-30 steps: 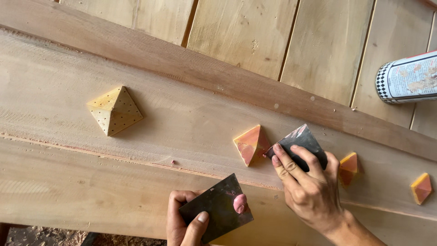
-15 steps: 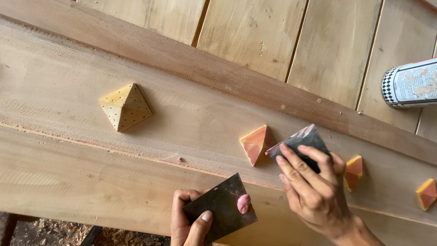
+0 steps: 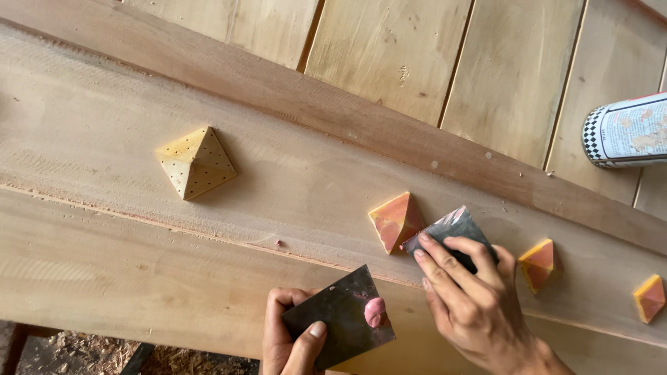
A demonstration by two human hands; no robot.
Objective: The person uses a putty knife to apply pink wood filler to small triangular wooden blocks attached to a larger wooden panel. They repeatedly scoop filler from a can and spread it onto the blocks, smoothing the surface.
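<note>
Where the long plank (image 3: 208,229) runs slantwise across the view, pale boards (image 3: 431,62) are seen behind it and sawdust (image 3: 90,351) on the ground below its near edge. Four small pyramids are fixed along the plank: a yellow dotted one (image 3: 195,162) well to the left of the red-smeared pyramid (image 3: 396,221), and two more orange ones (image 3: 538,264) (image 3: 650,298) to its right. A printed can (image 3: 629,130) lies on the boards, up and right of that pyramid, cut off by the frame. The right hand (image 3: 472,302) is laid flat, fingers spread and pressed on a dark scraper (image 3: 448,232) whose edge touches the red-smeared pyramid's right face. The left hand (image 3: 292,340), below that pyramid, is clamped on a second dark blade (image 3: 340,319), thumb on top, with a pink putty blob (image 3: 375,311) near its right edge. Both wrists are cut off at the bottom, and the left fingers are mostly hidden under the blade.
</note>
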